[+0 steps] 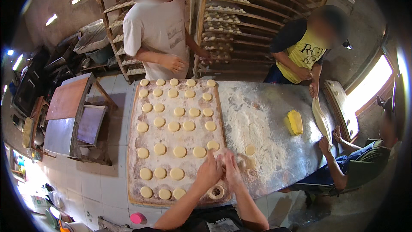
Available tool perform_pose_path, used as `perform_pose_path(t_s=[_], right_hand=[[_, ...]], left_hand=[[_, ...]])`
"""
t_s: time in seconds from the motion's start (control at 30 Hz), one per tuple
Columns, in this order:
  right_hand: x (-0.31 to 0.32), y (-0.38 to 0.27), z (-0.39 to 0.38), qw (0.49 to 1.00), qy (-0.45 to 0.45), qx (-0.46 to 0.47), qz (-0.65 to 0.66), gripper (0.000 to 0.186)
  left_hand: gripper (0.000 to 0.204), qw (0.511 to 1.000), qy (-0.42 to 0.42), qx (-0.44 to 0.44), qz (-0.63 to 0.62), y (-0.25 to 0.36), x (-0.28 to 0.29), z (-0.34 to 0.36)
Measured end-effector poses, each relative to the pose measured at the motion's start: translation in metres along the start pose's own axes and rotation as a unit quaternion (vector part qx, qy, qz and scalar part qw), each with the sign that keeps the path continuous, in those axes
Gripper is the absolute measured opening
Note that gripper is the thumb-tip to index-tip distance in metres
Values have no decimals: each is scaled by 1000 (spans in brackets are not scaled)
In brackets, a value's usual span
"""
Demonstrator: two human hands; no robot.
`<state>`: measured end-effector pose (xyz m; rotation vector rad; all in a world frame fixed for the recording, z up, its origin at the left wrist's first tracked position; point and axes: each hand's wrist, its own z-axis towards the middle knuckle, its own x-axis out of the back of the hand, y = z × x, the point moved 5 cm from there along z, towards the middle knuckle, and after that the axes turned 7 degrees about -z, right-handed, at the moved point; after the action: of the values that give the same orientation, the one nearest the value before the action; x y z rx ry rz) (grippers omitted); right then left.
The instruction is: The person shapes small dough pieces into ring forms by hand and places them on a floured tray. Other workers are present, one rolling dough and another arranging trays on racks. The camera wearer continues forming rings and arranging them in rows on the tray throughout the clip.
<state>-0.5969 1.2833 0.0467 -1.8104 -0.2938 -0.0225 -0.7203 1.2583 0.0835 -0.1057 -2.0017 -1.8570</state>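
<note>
dough rounds [174, 126] in loose rows on floured board [163, 139]. left hand [210, 170] and right hand [232, 171] together near right edge, fingers bunched; cannot tell of anything held.

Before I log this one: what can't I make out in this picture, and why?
Head view:
- Anything between the left hand and right hand: their own fingers cover it.
- The pale round thing with a dark centre: too small to identify.
- Part of the left rack: hidden behind the co-worker in the pale shirt.
- Dough pieces on the right rack: too small and crowded to count.
</note>
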Motion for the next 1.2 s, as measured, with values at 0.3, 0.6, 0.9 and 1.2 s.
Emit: perform_pose_path(t_s=[0.3,0.6,0.9,1.2], right_hand=[[11,-4,-10,903,-55,34,-426,85],[13,0,-12,896,-24,45,-442,80],[118,21,3,806,155,88,-565,35],[148,2,-16,995,-69,25,-66,30]], left_hand=[[57,959,-66,14,276,-35,20,-8],[70,955,-48,1,291,-40,13,-11],[58,976,-36,-43,213,-14,-20,-13],[36,988,-152,5,-33,19,-101,-25]])
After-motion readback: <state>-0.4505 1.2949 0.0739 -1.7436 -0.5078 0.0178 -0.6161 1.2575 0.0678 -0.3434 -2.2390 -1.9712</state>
